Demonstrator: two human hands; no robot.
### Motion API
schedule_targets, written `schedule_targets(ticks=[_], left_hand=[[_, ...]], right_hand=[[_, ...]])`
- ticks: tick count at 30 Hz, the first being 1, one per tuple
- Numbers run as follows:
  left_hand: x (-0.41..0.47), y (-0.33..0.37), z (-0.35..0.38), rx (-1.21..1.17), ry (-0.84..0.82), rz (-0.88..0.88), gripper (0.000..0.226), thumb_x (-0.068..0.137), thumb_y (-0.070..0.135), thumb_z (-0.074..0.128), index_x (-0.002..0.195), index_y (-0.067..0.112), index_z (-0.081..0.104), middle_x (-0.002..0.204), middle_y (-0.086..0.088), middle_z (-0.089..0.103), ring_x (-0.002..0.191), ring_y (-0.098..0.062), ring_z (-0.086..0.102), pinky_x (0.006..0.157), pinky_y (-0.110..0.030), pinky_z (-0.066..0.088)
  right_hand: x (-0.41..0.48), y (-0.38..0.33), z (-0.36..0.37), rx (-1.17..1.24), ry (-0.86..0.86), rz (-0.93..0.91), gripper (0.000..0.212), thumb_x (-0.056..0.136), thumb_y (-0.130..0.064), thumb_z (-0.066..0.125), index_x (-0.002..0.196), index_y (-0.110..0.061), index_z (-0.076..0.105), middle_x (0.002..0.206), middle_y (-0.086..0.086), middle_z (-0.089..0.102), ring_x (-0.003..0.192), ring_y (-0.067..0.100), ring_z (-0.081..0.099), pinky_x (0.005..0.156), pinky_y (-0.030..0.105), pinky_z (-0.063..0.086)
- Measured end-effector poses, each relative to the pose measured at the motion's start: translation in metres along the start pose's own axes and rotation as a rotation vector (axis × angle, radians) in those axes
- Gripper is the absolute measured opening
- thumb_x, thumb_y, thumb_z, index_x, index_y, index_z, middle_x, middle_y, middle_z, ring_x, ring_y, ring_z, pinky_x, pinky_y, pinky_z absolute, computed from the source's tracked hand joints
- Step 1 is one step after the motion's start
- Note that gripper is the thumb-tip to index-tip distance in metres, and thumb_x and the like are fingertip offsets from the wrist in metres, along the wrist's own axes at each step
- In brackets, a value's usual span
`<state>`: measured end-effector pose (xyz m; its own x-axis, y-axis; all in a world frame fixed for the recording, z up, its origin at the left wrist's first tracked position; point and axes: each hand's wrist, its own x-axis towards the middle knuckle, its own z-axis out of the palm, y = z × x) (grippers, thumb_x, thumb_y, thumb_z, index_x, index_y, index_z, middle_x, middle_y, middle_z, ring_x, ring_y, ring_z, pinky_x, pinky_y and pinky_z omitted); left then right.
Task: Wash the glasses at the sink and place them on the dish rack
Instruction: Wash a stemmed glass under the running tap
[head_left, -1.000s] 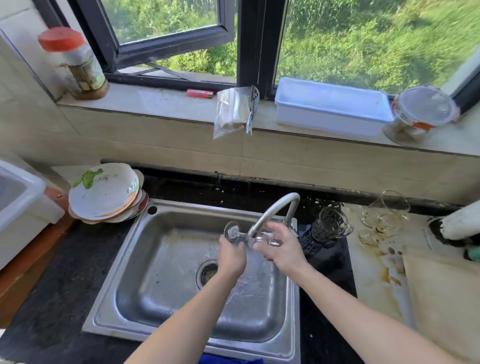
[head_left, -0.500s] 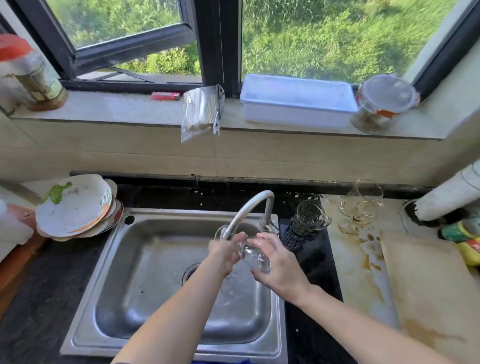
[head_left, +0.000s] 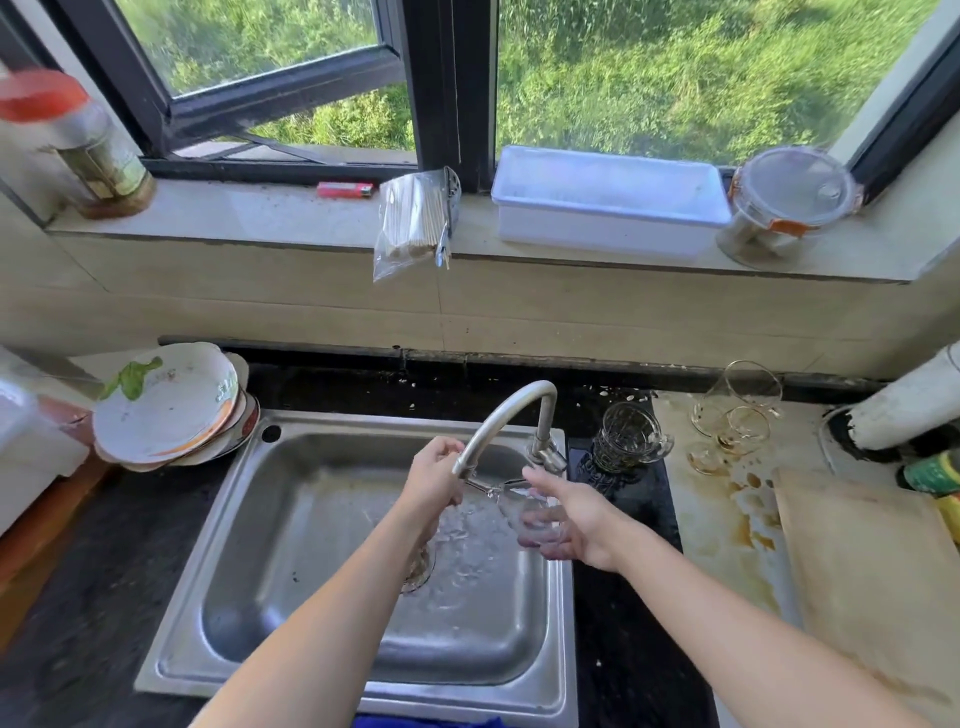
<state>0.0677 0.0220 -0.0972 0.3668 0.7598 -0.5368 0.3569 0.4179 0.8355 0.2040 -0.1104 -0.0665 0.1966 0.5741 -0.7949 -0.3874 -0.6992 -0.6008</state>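
Stemmed glass (head_left: 522, 506) lies sideways under the faucet (head_left: 498, 415), over the middle of the sink (head_left: 291, 525), held between both hands. The left hand (head_left: 434, 478) pinches its stem end at 9 o'clock, and the right hand (head_left: 571, 519) curls round its bowl at 3 o'clock. At 2 o'clock from the hands a patterned glass mug (head_left: 628, 439) stands on the dark tabletop (head_left: 613, 649), with gold-rimmed glasses (head_left: 737, 421) clustered farther out the same way, and stacked plates (head_left: 166, 402) sit at 10 o'clock beside the sink's corner.
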Motion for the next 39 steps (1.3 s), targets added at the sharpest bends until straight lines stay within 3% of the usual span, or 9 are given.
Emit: schedule_targets(ticks=[2, 7, 12, 17, 21, 24, 29, 35, 39], left_hand=[[0.0, 0.001, -0.006, 0.042, -0.019, -0.03, 0.011, 0.093, 0.009, 0.045, 0.086, 0.01, 0.053, 0.064, -0.003, 0.052, 0.045, -0.014, 0.038, 0.041, -0.022, 0.028], [0.005, -0.014, -0.013, 0.049, 0.003, -0.185, 0.023, 0.083, -0.004, 0.049, 0.102, 0.003, 0.058, 0.066, -0.008, 0.054, 0.045, -0.014, 0.038, 0.039, -0.02, 0.029], [0.008, -0.013, -0.015, -0.123, 0.079, -0.05, 0.025, 0.079, -0.011, 0.06, 0.094, 0.008, 0.061, 0.088, -0.018, 0.064, 0.051, -0.015, 0.048, 0.039, -0.02, 0.035], [0.007, -0.013, -0.011, 0.008, 0.086, -0.116, 0.02, 0.082, 0.0, 0.059, 0.1, 0.008, 0.06, 0.085, -0.016, 0.07, 0.042, -0.014, 0.044, 0.039, -0.02, 0.03], [0.005, -0.002, -0.012, 0.007, 0.01, -0.088, 0.03, 0.096, 0.033, 0.051, 0.103, 0.005, 0.059, 0.066, -0.005, 0.05, 0.044, -0.012, 0.036, 0.04, -0.02, 0.025], [0.002, -0.001, -0.022, -0.27, -0.192, -0.266, 0.045, 0.093, 0.057, 0.046, 0.093, 0.013, 0.052, 0.06, -0.001, 0.045, 0.044, -0.011, 0.032, 0.036, -0.018, 0.021], [-0.002, -0.007, -0.011, -0.785, -0.292, -0.328, 0.021, 0.085, 0.027, 0.061, 0.096, 0.01, 0.057, 0.066, -0.003, 0.051, 0.039, -0.006, 0.038, 0.032, -0.015, 0.031], [-0.002, -0.005, -0.003, -0.243, -0.132, -0.415, 0.031, 0.098, 0.032, 0.039, 0.086, 0.01, 0.058, 0.058, -0.002, 0.042, 0.039, -0.009, 0.028, 0.037, -0.015, 0.019], [-0.003, -0.012, 0.007, 0.18, -0.015, -0.087, 0.019, 0.097, 0.025, 0.05, 0.095, 0.009, 0.058, 0.066, -0.008, 0.05, 0.049, -0.021, 0.049, 0.041, -0.025, 0.036]], right_hand=[[0.001, 0.002, 0.005, -0.059, 0.033, -0.126, 0.042, 0.08, -0.043, 0.075, 0.112, -0.018, 0.064, 0.112, 0.01, 0.066, 0.085, 0.026, 0.072, 0.056, 0.028, 0.052], [0.003, 0.021, 0.013, -0.66, 0.191, -0.805, 0.066, 0.067, -0.047, 0.084, 0.125, -0.032, 0.057, 0.118, -0.022, 0.054, 0.11, -0.005, 0.054, 0.095, 0.015, 0.043], [-0.001, 0.015, 0.017, -0.217, -0.011, -0.376, 0.073, 0.068, -0.048, 0.082, 0.127, -0.018, 0.052, 0.124, 0.001, 0.057, 0.089, 0.021, 0.071, 0.057, 0.027, 0.052], [-0.002, 0.022, 0.015, -0.657, 0.194, -0.716, 0.076, 0.066, -0.048, 0.084, 0.131, -0.028, 0.052, 0.124, -0.017, 0.053, 0.117, 0.0, 0.053, 0.098, 0.023, 0.047], [-0.006, 0.017, 0.012, -0.268, 0.08, -0.418, 0.075, 0.068, -0.029, 0.088, 0.134, -0.026, 0.051, 0.126, -0.009, 0.051, 0.109, 0.014, 0.06, 0.061, 0.022, 0.053], [-0.005, 0.017, 0.003, -0.206, 0.046, -0.379, 0.066, 0.069, -0.015, 0.087, 0.126, -0.027, 0.055, 0.124, -0.001, 0.056, 0.098, 0.015, 0.063, 0.054, 0.023, 0.05], [-0.002, 0.024, -0.005, 0.085, -0.032, -0.208, 0.075, 0.059, -0.028, 0.085, 0.126, -0.018, 0.054, 0.114, 0.011, 0.065, 0.083, 0.033, 0.069, 0.047, 0.023, 0.041], [-0.006, 0.035, -0.004, -0.33, 0.15, -0.447, 0.065, 0.061, -0.038, 0.088, 0.117, -0.036, 0.056, 0.12, -0.007, 0.06, 0.084, 0.006, 0.063, 0.069, 0.026, 0.049], [-0.019, 0.031, -0.006, -0.676, 0.286, -0.638, 0.069, 0.066, -0.039, 0.084, 0.127, -0.04, 0.052, 0.12, -0.018, 0.053, 0.098, 0.002, 0.058, 0.089, 0.023, 0.048]])
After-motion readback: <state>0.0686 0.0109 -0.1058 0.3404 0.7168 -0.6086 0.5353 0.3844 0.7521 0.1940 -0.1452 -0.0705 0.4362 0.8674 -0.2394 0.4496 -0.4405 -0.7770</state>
